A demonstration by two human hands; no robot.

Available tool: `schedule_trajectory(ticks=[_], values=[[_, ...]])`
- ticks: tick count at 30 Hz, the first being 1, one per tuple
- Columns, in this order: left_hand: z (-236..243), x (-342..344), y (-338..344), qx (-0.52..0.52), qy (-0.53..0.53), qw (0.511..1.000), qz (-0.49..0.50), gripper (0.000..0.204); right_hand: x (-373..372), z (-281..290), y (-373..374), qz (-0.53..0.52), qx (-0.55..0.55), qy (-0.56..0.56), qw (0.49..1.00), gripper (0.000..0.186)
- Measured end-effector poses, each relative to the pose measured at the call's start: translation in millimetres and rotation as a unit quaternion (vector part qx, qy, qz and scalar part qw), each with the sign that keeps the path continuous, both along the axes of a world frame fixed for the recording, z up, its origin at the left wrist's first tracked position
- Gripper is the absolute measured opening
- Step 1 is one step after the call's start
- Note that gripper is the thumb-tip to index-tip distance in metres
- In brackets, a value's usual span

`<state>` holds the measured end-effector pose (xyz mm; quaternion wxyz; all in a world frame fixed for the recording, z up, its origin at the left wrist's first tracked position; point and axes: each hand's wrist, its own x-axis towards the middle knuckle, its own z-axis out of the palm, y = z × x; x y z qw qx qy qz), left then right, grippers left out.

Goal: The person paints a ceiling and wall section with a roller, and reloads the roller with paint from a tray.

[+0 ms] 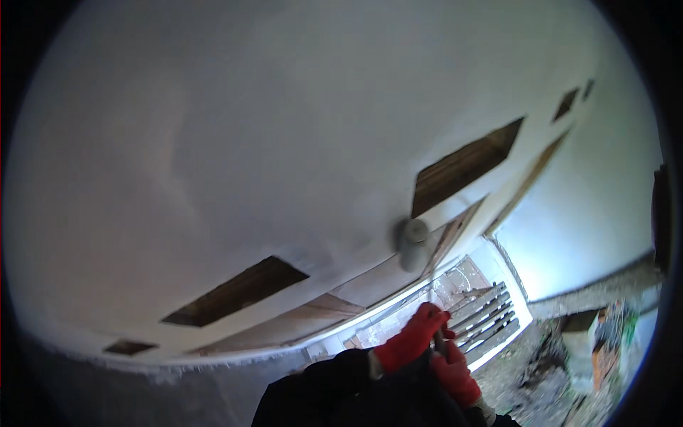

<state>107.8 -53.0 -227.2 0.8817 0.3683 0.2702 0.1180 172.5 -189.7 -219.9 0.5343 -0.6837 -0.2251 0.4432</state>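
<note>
Both my hands wear red gloves and grip a thin pole (439, 343) low in the view. My left hand (415, 334) holds it higher up, its dark sleeve coming in from the lower middle. My right hand (455, 373) clasps the pole just below. At the pole's far end a grey paint roller (413, 242), blurred, lies against the white painted surface (284, 142) that fills most of the view. Between my hands and the roller the pole is hard to make out.
Several dark rectangular openings (462, 167) showing wood cut through the white surface, another one (238, 292) lower left. A barred window (487, 319) sits just beyond my hands. Rubble (544, 359) and a stack of bricks (607, 341) lie at the lower right.
</note>
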Motion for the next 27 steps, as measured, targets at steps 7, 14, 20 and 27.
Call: schedule_trajectory(ticks=[7, 14, 20, 27], values=[[-9.9, -27.6, 2.9, 0.057, -0.050, 0.997, 0.012, 0.011, -40.2, 8.6, 5.3, -0.008, -0.061, -0.066, 0.996, 0.022], [-0.2, 53.1, 24.4, 0.263, -0.034, 0.964, -0.029, 0.034, 28.3, 25.1, 40.3, -0.128, -0.046, -0.096, 0.986, 0.022], [9.5, 130.8, 20.2, 0.387, -0.019, 0.919, -0.068, 0.038, 170.8, 33.9, 76.4, -0.216, 0.006, -0.050, 0.975, 0.017], [17.9, 210.3, -0.5, 0.431, -0.050, 0.900, -0.034, 0.036, 239.0, 4.8, 74.4, -0.177, -0.018, -0.063, 0.982, 0.027]])
